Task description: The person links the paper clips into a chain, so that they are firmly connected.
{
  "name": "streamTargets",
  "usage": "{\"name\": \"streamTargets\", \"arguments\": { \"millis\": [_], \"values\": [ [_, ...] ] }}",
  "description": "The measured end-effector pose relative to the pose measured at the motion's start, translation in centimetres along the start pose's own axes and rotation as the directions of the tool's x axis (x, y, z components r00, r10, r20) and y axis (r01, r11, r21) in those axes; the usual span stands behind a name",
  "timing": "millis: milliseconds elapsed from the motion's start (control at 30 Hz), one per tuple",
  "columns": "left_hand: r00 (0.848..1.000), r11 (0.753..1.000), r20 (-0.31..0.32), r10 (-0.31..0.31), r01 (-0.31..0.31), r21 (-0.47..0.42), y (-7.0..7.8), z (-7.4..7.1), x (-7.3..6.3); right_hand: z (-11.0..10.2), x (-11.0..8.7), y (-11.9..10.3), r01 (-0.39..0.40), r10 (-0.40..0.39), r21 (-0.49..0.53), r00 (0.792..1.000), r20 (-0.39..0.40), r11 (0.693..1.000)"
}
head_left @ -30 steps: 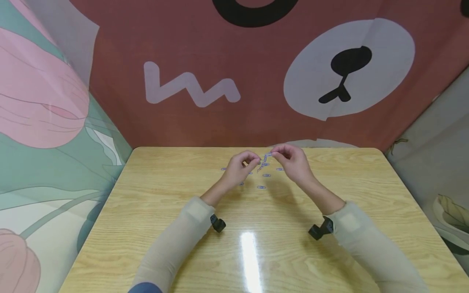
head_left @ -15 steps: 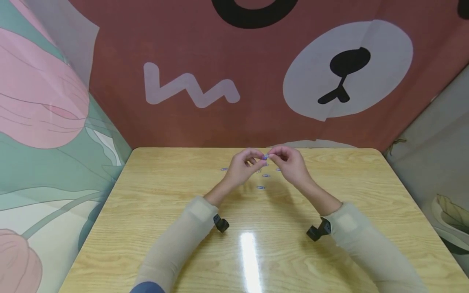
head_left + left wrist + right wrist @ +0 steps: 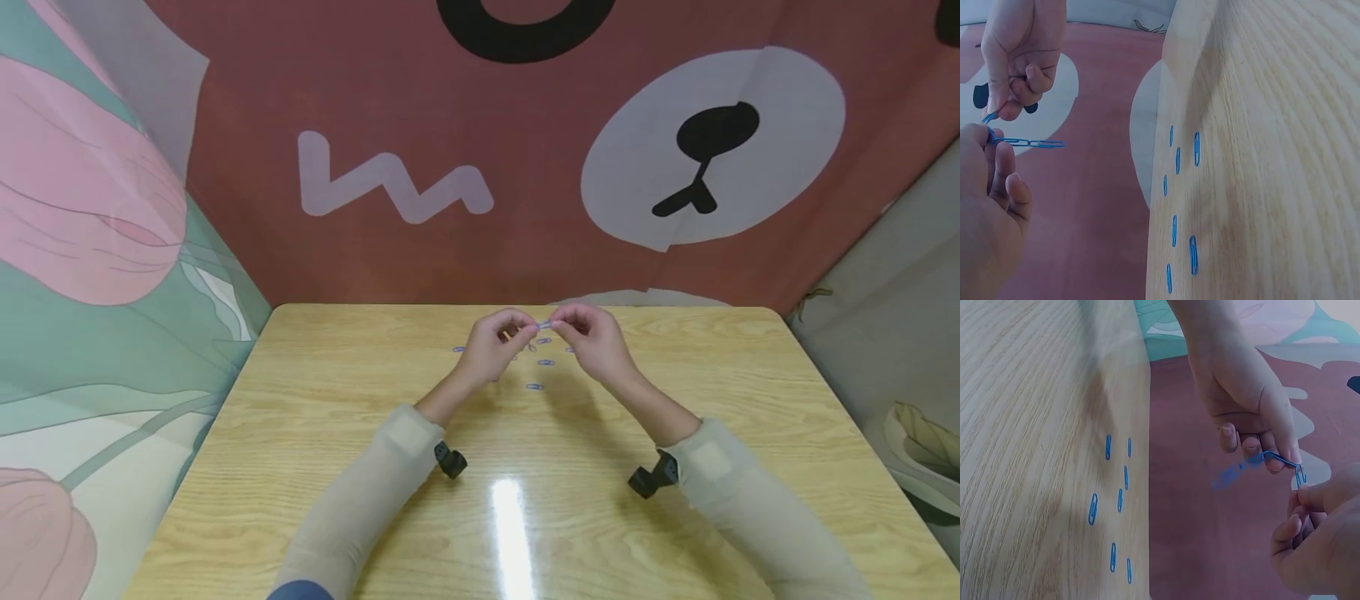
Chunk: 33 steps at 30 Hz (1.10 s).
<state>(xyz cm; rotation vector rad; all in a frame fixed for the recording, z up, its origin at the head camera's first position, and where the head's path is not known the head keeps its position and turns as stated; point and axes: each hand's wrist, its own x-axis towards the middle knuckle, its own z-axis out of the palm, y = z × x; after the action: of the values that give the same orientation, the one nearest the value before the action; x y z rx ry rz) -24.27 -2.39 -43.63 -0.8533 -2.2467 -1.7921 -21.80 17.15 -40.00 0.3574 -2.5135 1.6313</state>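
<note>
Over the far part of the table, my two hands meet fingertip to fingertip. The left hand (image 3: 489,348) pinches the end of a short chain of linked blue paper clips (image 3: 1032,144), whose other end dangles loose behind its fingers. Between thumb and forefinger, the right hand (image 3: 596,340) pinches a blue paper clip (image 3: 1300,476), which meets the chain's end at the left fingertips. Whether that clip is hooked into the chain, I cannot tell. Beneath the hands, several loose blue paper clips (image 3: 535,387) lie spread on the wood.
The light wooden table (image 3: 360,517) runs back to a reddish printed cloth (image 3: 420,258) hanging behind its far edge. More loose paper clips (image 3: 1193,255) lie near that edge. A floral cloth (image 3: 90,192) hangs on the left. Both wrists carry small black cameras (image 3: 450,460).
A second ago the hands were slightly apart with the chain hanging between them. The left hand moved right and took hold of the chain's upper end; the fingertips now almost meet.
</note>
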Motion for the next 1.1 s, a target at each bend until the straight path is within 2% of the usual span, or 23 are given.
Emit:
{"name": "streamTargets", "arguments": {
  "millis": [400,567,933,1100],
  "values": [
    [1.0,1.0,-0.006,-0.017,0.017,0.017,0.3,-0.2,0.0,0.0,0.1,0.2,0.016,-0.017,0.046,0.999,0.029,0.999],
    [1.0,1.0,-0.015,-0.019,0.019,0.02,0.3,-0.2,0.0,-0.4,0.3,1.0,-0.011,0.009,0.03,0.998,0.054,0.999],
    [0.999,0.999,-0.018,-0.041,0.041,0.0,0.2,-0.3,-0.2,-2.4,1.4,5.2,-0.075,0.078,-0.045,0.995,0.064,0.996],
    [0.999,0.999,-0.021,-0.041,0.041,-0.002,0.1,-0.2,-0.2,-3.1,1.9,7.3,-0.154,0.162,-0.098,0.984,0.076,0.983]
  ]
}}
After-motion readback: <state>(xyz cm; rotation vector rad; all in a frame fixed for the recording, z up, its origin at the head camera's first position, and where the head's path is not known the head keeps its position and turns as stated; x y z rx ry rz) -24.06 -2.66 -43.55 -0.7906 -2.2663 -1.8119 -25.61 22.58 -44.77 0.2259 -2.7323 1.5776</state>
